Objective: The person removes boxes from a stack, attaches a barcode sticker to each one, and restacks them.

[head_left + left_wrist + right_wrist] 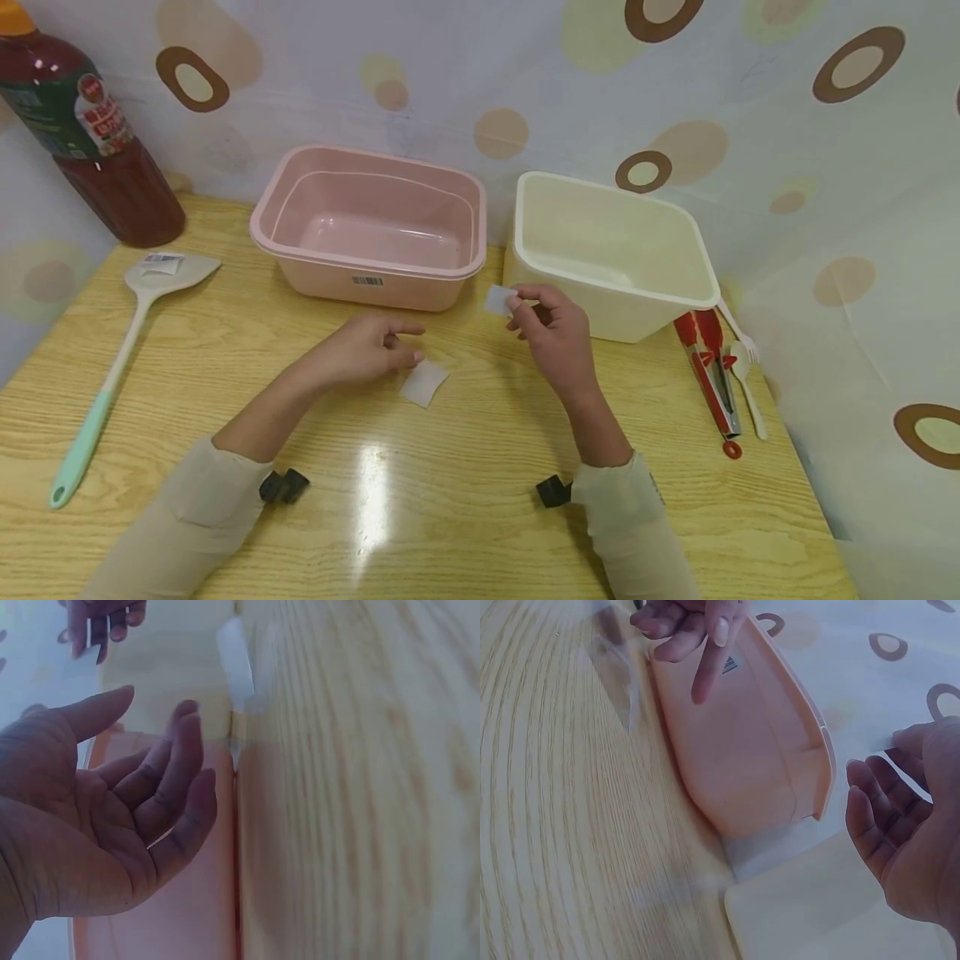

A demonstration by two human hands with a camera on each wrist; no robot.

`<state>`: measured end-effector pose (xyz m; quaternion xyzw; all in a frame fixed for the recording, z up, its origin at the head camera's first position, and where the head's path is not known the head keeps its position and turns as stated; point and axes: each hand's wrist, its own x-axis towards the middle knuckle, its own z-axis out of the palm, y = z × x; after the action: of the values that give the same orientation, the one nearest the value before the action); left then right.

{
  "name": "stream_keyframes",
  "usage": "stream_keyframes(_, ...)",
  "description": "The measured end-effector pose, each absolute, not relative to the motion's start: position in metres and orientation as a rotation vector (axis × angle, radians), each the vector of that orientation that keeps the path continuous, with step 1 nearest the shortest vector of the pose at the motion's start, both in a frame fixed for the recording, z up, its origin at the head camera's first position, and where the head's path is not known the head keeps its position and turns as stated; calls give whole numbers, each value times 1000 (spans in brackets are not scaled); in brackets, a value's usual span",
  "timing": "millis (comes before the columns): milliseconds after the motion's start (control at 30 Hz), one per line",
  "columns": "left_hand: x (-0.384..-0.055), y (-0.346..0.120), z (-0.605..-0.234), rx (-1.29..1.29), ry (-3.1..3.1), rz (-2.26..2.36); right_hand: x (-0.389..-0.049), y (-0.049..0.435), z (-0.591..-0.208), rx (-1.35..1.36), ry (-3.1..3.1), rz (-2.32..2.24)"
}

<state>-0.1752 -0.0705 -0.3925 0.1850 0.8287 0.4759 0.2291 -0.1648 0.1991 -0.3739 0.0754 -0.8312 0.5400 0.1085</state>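
My right hand [553, 337] pinches a small pale square piece [498, 300] between thumb and index finger, between the two bins. My left hand [367, 348] hovers before the pink bin [375, 287], thumb apart from its loosely bent fingers. In the left wrist view nothing lies within that left hand [112, 802]. Just beyond its fingertips is a second pale square [424, 383], which looks thin and semi-transparent in the right wrist view. Whether it lies flat on the table is hard to tell. The cream bin [585, 300] stands behind the right hand.
On the left lies a turner [112, 367] with a mint handle and a small printed packet [161, 263] on its head. Behind it stands a large dark-red bottle [112, 158]. Red tongs [708, 375], a pale spoon [748, 387] and a white fork [738, 333] lie at right.
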Motion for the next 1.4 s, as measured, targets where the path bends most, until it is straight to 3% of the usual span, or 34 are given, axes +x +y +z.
stream_keyframes(567,-162,-48,-370,484,2151,1608,-161,195,-373,282,-2397,1545)
stream_keyframes(867,-164,-24,-361,396,2142,1769,-159,186,-378,601,-2248,1313)
stream_keyframes(1200,-168,-13,-361,286,2065,1918,-158,182,-380,760,-2299,1027)
stream_keyframes(1400,-168,-11,-362,310,2050,1975,-157,190,-373,672,-2363,1131)
